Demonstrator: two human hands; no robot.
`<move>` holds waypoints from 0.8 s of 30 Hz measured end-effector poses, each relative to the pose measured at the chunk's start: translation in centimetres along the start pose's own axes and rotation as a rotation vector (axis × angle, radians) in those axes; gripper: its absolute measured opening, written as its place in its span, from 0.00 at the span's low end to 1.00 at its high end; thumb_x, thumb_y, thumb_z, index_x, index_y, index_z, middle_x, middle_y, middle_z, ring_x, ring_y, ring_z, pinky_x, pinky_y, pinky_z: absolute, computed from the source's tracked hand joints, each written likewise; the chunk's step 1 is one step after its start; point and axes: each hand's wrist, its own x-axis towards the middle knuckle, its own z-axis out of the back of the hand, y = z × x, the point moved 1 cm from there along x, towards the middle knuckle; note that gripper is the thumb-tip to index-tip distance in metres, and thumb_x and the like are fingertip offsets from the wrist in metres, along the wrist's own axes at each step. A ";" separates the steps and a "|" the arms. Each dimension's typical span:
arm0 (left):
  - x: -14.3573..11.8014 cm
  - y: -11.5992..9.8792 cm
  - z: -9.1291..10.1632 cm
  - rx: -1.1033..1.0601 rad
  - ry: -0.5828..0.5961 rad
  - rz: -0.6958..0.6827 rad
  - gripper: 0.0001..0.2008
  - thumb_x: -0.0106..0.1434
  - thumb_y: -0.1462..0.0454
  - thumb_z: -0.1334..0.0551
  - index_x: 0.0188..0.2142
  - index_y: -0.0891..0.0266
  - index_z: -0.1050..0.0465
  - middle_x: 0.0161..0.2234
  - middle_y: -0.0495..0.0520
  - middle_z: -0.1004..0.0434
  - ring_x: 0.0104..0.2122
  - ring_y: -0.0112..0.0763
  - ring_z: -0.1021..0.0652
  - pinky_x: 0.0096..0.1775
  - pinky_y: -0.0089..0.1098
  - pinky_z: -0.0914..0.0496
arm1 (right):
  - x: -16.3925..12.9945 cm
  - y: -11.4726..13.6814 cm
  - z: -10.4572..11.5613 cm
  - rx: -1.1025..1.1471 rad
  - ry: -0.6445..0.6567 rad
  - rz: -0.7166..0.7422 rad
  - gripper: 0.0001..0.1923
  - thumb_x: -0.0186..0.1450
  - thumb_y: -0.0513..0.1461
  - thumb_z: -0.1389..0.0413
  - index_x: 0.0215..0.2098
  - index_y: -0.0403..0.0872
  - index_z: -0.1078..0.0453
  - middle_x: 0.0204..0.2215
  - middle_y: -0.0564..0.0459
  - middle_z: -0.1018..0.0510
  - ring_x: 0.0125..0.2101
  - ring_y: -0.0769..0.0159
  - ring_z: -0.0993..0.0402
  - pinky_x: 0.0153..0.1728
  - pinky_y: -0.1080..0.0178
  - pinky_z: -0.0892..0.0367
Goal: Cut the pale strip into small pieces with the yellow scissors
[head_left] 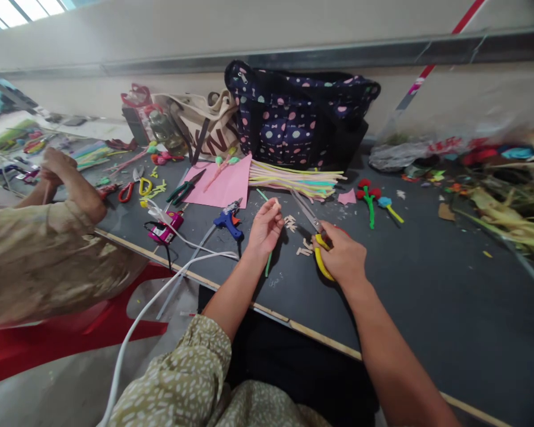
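My right hand (342, 252) grips scissors (323, 255) with yellow handles; the blades are pointed away toward the bundle of pipe cleaners (293, 178). My left hand (267, 224) is closed in a pinch, with a pale bit at the fingertips. A green pipe cleaner (268, 265) shows on both sides of that hand; whether it is held or lies beneath, I cannot tell. Between my hands lie short beige cut pieces (289, 223), with more beige pieces (305, 248) close to the scissors handle.
A blue glue gun (228, 221), pink paper (218, 187) and green-handled pliers (186, 186) lie left. Finished pipe-cleaner flowers (369, 201) lie right. A dark patterned bag (293, 118) stands behind. A white cable (160, 284) crosses the table edge. A co-worker's arm (78, 184) is at far left.
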 end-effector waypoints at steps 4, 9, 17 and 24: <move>0.2 0.0 0.3 -0.027 0.022 -0.007 0.14 0.49 0.71 0.30 0.35 0.60 0.27 0.26 0.43 0.28 0.22 0.15 0.31 0.25 0.19 0.37 | 0.0 0.0 0.2 0.013 0.019 0.057 0.22 0.61 0.44 0.45 0.53 0.52 0.30 0.39 0.53 0.20 0.35 0.67 0.25 0.31 0.66 0.39; 0.3 0.0 0.4 -0.044 0.025 -0.003 0.12 0.50 0.71 0.30 0.34 0.60 0.27 0.25 0.43 0.28 0.22 0.15 0.30 0.25 0.18 0.35 | -0.1 0.4 0.4 -0.009 0.058 0.146 0.22 0.60 0.43 0.44 0.53 0.52 0.30 0.37 0.56 0.20 0.35 0.69 0.25 0.29 0.67 0.41; 0.2 -0.1 0.2 -0.026 0.009 0.019 0.12 0.50 0.71 0.31 0.35 0.61 0.26 0.24 0.43 0.28 0.22 0.15 0.29 0.25 0.18 0.35 | -0.1 0.4 0.5 -0.077 0.043 0.161 0.21 0.62 0.45 0.44 0.53 0.53 0.30 0.34 0.57 0.21 0.33 0.69 0.27 0.28 0.66 0.46; 0.0 -0.4 -0.1 0.075 -0.029 -0.048 0.12 0.50 0.69 0.29 0.35 0.62 0.25 0.23 0.43 0.28 0.22 0.15 0.28 0.26 0.19 0.34 | -0.1 0.4 0.5 -0.105 0.017 0.166 0.20 0.64 0.47 0.48 0.53 0.52 0.29 0.33 0.55 0.21 0.30 0.69 0.30 0.28 0.65 0.48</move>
